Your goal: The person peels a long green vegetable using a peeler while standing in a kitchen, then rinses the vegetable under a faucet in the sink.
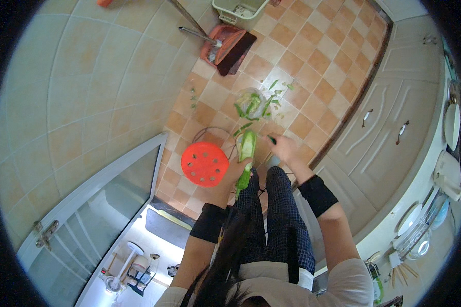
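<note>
My left hand (pixel 238 170) is closed around a long green vegetable (pixel 247 144), whose far part is peeled pale and whose near end is still dark green. Just right of its far end, my right hand (pixel 283 147) grips a small tool with a dark green handle (pixel 272 139); its working end is too blurred to tell. On the floor beyond both hands, a clear plastic bag (pixel 251 100) holds green peelings. More peelings (pixel 268 105) lie beside the bag on the tiles.
A round red stool (pixel 204 164) with holes stands left of my left hand. Farther off are a broom with a dustpan (pixel 230 48) and a pale bin (pixel 240 17). White cabinets (pixel 388 126) line the right, and a glazed door (pixel 111 215) stands at the left.
</note>
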A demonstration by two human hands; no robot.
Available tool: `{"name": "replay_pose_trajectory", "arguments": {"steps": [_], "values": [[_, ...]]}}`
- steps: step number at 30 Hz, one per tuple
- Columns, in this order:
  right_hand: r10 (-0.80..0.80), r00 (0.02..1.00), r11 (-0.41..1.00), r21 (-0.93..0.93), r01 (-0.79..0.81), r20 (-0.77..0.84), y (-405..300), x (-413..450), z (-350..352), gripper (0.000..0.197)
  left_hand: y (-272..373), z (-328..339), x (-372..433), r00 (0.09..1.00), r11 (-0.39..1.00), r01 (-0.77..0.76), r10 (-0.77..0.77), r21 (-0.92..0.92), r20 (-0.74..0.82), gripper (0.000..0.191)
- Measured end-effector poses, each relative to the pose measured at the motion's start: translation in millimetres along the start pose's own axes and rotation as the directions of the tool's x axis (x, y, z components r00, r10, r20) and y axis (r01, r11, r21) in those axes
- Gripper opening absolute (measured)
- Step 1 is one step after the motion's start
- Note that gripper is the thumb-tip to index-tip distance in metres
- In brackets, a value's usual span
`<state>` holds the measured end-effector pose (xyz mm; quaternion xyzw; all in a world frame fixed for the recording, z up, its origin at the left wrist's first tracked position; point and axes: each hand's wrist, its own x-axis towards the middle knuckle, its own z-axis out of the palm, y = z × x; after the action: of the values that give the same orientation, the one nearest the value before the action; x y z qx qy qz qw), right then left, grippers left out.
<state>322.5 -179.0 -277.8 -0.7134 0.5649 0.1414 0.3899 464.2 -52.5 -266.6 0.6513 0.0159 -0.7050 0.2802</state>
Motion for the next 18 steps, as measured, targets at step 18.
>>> {"name": "replay_pose_trajectory", "arguments": {"steps": [18], "values": [[-0.22, 0.964, 0.973, 0.107, 0.205, 0.147, -2, -27, 2, 0.034, -21, 0, 10, 0.967, 0.937, -0.23, 0.252, 0.263, -0.05, 0.038]]}}
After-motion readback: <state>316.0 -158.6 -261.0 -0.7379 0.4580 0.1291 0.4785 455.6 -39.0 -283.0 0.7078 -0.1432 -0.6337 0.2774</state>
